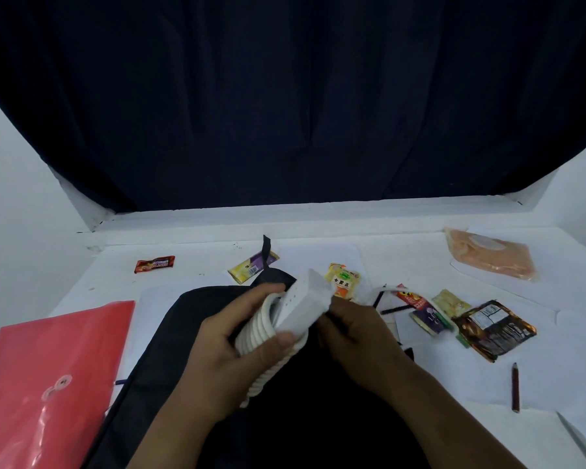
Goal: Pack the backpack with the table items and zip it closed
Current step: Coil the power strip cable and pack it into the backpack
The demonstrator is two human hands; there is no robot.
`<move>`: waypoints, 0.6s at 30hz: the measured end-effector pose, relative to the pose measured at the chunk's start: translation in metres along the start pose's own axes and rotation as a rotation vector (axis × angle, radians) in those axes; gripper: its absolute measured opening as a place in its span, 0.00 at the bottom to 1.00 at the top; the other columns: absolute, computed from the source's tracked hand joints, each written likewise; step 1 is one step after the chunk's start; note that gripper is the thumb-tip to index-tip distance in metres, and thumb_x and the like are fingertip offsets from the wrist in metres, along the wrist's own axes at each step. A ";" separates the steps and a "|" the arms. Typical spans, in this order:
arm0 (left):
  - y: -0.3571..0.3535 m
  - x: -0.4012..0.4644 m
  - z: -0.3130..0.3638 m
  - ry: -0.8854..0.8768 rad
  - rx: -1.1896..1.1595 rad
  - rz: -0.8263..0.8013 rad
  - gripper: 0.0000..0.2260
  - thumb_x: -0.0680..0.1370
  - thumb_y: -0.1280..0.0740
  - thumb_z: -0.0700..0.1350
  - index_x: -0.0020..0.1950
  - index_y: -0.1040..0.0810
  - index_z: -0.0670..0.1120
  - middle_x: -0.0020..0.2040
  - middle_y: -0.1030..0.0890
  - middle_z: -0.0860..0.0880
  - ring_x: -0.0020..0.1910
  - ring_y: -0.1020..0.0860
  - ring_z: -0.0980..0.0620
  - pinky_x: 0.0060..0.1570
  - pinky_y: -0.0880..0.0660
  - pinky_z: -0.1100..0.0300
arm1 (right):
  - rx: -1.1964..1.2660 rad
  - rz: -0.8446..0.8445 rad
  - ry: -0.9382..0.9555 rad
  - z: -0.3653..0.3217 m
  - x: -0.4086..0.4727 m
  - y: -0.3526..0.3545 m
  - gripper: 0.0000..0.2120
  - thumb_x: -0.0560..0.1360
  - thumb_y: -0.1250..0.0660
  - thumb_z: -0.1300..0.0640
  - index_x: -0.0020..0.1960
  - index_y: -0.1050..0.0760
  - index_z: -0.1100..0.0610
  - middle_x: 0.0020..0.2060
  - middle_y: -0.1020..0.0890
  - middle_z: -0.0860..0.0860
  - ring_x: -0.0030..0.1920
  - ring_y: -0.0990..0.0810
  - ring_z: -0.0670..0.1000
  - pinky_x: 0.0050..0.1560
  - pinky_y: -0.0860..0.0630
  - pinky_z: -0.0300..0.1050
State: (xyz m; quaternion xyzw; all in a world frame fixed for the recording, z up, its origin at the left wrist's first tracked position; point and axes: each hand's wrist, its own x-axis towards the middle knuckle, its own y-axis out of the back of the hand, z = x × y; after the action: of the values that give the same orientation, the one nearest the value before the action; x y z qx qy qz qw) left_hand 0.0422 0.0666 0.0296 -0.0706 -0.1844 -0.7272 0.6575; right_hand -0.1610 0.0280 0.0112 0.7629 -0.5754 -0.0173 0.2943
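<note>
Holding a white power strip (306, 301) in my left hand (237, 336), I have my thumb and fingers curled round its body and the white cable (264, 328) wound in tight coils against it. The strip is a long rectangular block, tilted up and away from me, with small socket holes along the face turned to my left. More coils hang below my palm over the black backpack (170, 336), which lies flat on the white worktop (420, 262) straight in front of me. My right hand (359, 336) sits just beside the strip's near end, fingers bent down toward the bag; what they hold I cannot tell.

A red plastic envelope (48, 374) lies left of the backpack. Beyond the bag are a red snack wrapper (154, 264), a yellow-and-purple packet (251, 270) and a yellow pouch (344, 279). To my right lie a dark brown foil packet (494, 330), a dark pencil (515, 387) and, further off, an orange pouch (491, 253).
</note>
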 end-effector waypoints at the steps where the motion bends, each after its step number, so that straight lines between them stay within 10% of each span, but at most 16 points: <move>1: 0.001 0.001 -0.001 0.003 -0.003 0.064 0.20 0.68 0.25 0.55 0.59 0.19 0.54 0.57 0.17 0.49 0.54 0.17 0.48 0.50 0.21 0.59 | -0.040 -0.044 0.000 0.001 -0.002 0.000 0.09 0.81 0.36 0.51 0.47 0.24 0.37 0.37 0.18 0.45 0.36 0.20 0.43 0.37 0.26 0.37; 13: 0.009 0.005 -0.009 0.185 0.215 0.387 0.21 0.70 0.25 0.62 0.59 0.28 0.65 0.50 0.18 0.56 0.40 0.17 0.46 0.28 0.20 0.52 | -0.343 -0.041 0.016 -0.007 -0.003 0.016 0.12 0.78 0.39 0.45 0.53 0.20 0.49 0.42 0.19 0.46 0.42 0.21 0.45 0.43 0.22 0.51; 18: 0.005 0.006 -0.015 0.102 0.412 0.319 0.22 0.68 0.24 0.59 0.60 0.26 0.63 0.49 0.19 0.61 0.47 0.19 0.59 0.43 0.22 0.63 | -0.446 -0.077 0.147 -0.028 -0.003 0.011 0.13 0.76 0.40 0.48 0.43 0.21 0.55 0.37 0.25 0.48 0.38 0.26 0.48 0.37 0.28 0.50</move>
State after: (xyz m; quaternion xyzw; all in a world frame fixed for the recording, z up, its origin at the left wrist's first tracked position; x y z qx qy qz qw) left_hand 0.0488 0.0550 0.0186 0.0734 -0.2816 -0.5641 0.7727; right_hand -0.1613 0.0412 0.0389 0.6994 -0.5049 -0.0995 0.4961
